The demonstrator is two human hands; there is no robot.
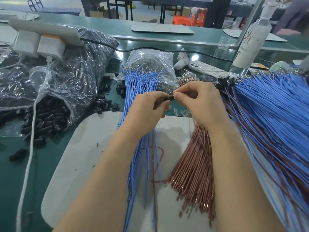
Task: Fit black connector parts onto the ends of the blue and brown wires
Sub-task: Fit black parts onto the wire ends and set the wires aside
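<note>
— What is on the table (pixel 10 164)?

— On the left, a big open bag of black parts (pixel 50 114). On the right, a wide pile of blue and brown wires (pixel 275 114). On the white mat (pixel 80 148), a blue wire bundle (pixel 137 84) lies beside a brown wire bundle (pixel 194 164).

— And the hands?

— Both are raised over the mat, between the two bundles. The left hand (pixel 147 108) has its fingers curled round one black connector part (pixel 170 97). The right hand (pixel 200 101) pinches the other end of it with the fingers.
</note>
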